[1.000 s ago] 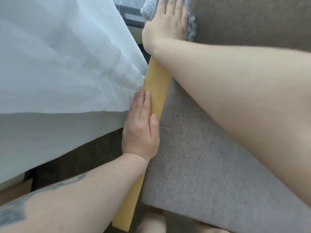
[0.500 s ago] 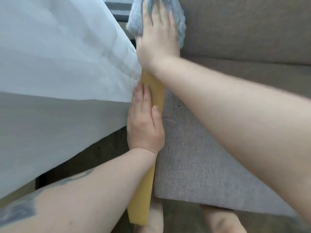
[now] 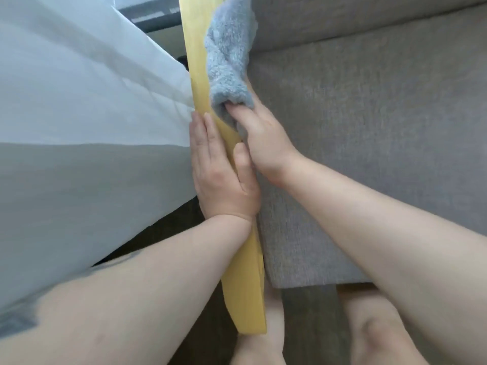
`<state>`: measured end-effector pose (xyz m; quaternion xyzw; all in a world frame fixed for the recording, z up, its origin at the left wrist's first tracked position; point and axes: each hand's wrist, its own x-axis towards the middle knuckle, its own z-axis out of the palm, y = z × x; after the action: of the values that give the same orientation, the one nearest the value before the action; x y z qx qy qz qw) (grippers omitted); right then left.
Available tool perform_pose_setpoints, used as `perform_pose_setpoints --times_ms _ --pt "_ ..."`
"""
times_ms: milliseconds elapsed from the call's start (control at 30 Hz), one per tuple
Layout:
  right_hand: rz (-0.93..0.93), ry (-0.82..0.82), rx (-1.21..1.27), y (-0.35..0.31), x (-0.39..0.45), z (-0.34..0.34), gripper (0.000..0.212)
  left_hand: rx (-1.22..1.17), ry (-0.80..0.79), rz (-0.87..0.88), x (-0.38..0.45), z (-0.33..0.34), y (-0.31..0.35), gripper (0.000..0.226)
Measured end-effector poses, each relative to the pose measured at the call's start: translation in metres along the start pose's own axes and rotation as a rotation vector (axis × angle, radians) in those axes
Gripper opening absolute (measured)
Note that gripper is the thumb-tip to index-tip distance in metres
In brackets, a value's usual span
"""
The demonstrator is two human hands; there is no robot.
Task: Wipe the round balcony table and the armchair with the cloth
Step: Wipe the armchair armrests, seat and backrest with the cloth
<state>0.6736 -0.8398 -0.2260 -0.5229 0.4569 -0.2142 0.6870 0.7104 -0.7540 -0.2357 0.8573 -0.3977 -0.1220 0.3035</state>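
Note:
The armchair has a grey fabric seat cushion [image 3: 355, 154] and a pale wooden armrest [image 3: 196, 56] running from the top of the view down to the bottom centre. A fluffy blue-grey cloth [image 3: 228, 59] lies along the armrest's right side. My right hand [image 3: 259, 138] grips the cloth's near end, fingers tucked into it. My left hand [image 3: 218, 175] lies flat on the armrest just behind, fingers straight and together, thumb on the inner edge. The round table is not in view.
A sheer white curtain [image 3: 87, 114] hangs against the armrest's left side and fills the left of the view. The grey backrest [image 3: 342, 17] rises at the top right. Dark floor [image 3: 305, 320] and my bare feet [image 3: 374, 335] show below the seat's front edge.
My right hand has slid the cloth down the armrest towards me, from the far end to just ahead of my left hand. The left hand has stayed on the armrest.

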Motion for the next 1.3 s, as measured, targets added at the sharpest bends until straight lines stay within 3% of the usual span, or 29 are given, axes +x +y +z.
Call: perform_pose_setpoints --times_ms 133,167,267,300,333,367,400,433,467,500,533,567,633,767,833,967,1033,1100,1133,1200,1300 --pt "-0.094 -0.143 -0.199 0.003 -0.001 -0.015 0.038 0.035 -0.012 0.024 -0.001 0.001 -0.003 0.057" --pt "-0.115 -0.136 -0.279 0.008 -0.011 -0.016 0.037 0.041 -0.020 0.034 -0.001 0.001 -0.004 0.056" --pt "-0.152 -0.079 -0.221 0.045 -0.074 -0.006 0.039 0.040 -0.034 0.047 0.002 -0.001 -0.007 0.057" --pt "-0.247 -0.077 -0.275 0.049 -0.102 0.000 0.040 0.032 -0.055 0.060 0.002 -0.003 -0.007 0.057" --pt "-0.198 -0.199 -0.165 0.051 -0.125 0.002 0.038 0.027 -0.088 0.076 0.002 -0.006 -0.007 0.056" --pt "-0.079 -0.190 -0.019 0.065 -0.144 0.004 0.041 0.035 -0.138 0.090 0.000 -0.011 -0.007 0.057" --pt "-0.064 -0.326 0.272 0.068 -0.167 0.016 0.063 0.063 -0.204 0.104 -0.005 -0.015 -0.007 0.057" --pt "-0.091 -0.357 0.355 0.085 -0.191 0.024 0.073 0.120 -0.266 0.118 -0.015 -0.019 -0.007 0.058" --pt "0.166 -0.345 0.448 0.094 -0.207 0.020 0.071 0.201 -0.307 0.127 -0.030 -0.023 -0.006 0.060" --pt "0.171 -0.318 0.430 0.096 -0.228 0.011 0.064 0.280 -0.318 0.124 -0.048 -0.026 -0.004 0.061" --pt "0.001 -0.212 0.038 0.100 -0.242 0.004 0.057 0.344 -0.308 0.110 -0.067 -0.026 -0.003 0.062" --pt "0.060 -0.114 -0.151 0.090 -0.240 -0.010 0.058 0.386 -0.283 0.085 -0.084 -0.026 -0.001 0.062" --pt "0.096 -0.167 -0.265 0.085 -0.209 -0.046 0.050 0.444 -0.233 0.043 -0.103 -0.022 0.001 0.063" --pt "-0.257 0.183 -0.740 0.096 -0.135 -0.140 0.046 0.516 -0.240 0.030 -0.103 -0.019 0.003 0.069" --pt "-0.252 0.255 -0.917 0.100 -0.098 -0.175 0.051 0.531 -0.243 0.021 -0.104 -0.018 0.006 0.069" --pt "-0.184 0.030 -1.153 0.125 -0.063 -0.164 0.081 0.532 -0.203 -0.010 -0.104 -0.016 0.008 0.066" --pt "-0.418 -0.222 -1.229 0.139 -0.082 -0.157 0.081 0.521 -0.188 -0.013 -0.104 -0.014 0.008 0.065" --pt "-0.752 -0.580 -1.262 0.149 -0.107 -0.172 0.060 0.525 -0.182 -0.010 -0.105 -0.014 0.009 0.065" --pt "-0.846 -0.654 -1.255 0.152 -0.111 -0.187 0.051 0.531 -0.184 -0.010 -0.105 -0.014 0.008 0.065" --pt "-0.759 -0.510 -1.250 0.154 -0.104 -0.208 0.049 0.547 -0.197 -0.019 -0.105 -0.014 0.009 0.066" --pt "-0.291 0.048 -1.204 0.144 -0.092 -0.174 0.061 0.601 -0.175 -0.086 -0.109 -0.007 0.019 0.071"
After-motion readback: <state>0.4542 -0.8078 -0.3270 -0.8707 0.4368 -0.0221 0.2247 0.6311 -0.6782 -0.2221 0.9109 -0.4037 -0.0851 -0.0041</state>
